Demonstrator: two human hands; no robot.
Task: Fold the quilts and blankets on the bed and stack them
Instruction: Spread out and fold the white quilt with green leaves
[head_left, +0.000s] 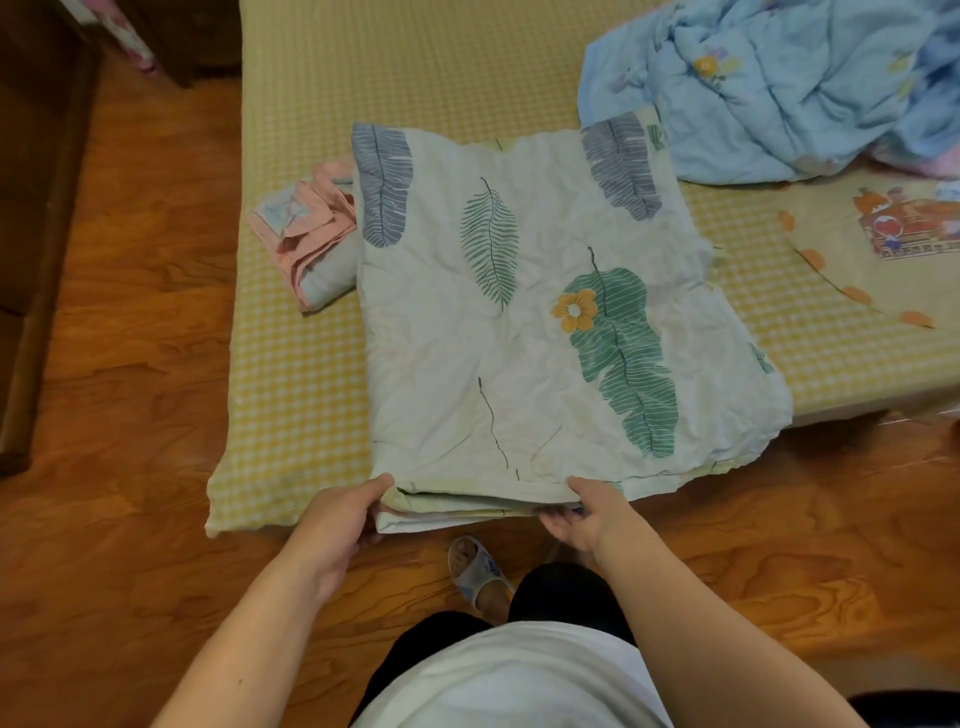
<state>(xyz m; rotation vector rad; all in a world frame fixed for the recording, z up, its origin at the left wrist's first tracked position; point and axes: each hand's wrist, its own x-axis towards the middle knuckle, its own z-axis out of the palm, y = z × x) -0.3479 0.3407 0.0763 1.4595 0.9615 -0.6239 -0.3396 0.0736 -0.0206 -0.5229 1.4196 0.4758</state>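
**Both hands on the near edge of the folded leaf quilt**

Where the view begins at 6 o'clock, a white shirt and dark trousers show, with one slippered foot (477, 571) on the wooden floor (130, 364). Just beyond, the left hand (340, 525) grips the near left corner of the folded leaf-print quilt (519, 338), thumb on top and fingers curled under the stacked layers. The right hand (584, 514) pinches the same near edge a little toward 5 o'clock, thumb over the top layer, fingers tucked beneath. The quilt lies as a thick rectangle at the centre, on the bed (291, 364) with its yellow checked sheet; its near edge overhangs the bed's corner. At 9 o'clock of the quilt, a folded pink blanket (306, 234) sits touching its left side, partly tucked under it. At 3 o'clock a beige cartoon-print cloth (883, 244) lies flat. Farthest, at 1 o'clock, a light blue quilt (779, 88) lies crumpled and unfolded, its lower edge meeting the leaf-print quilt's far right corner.
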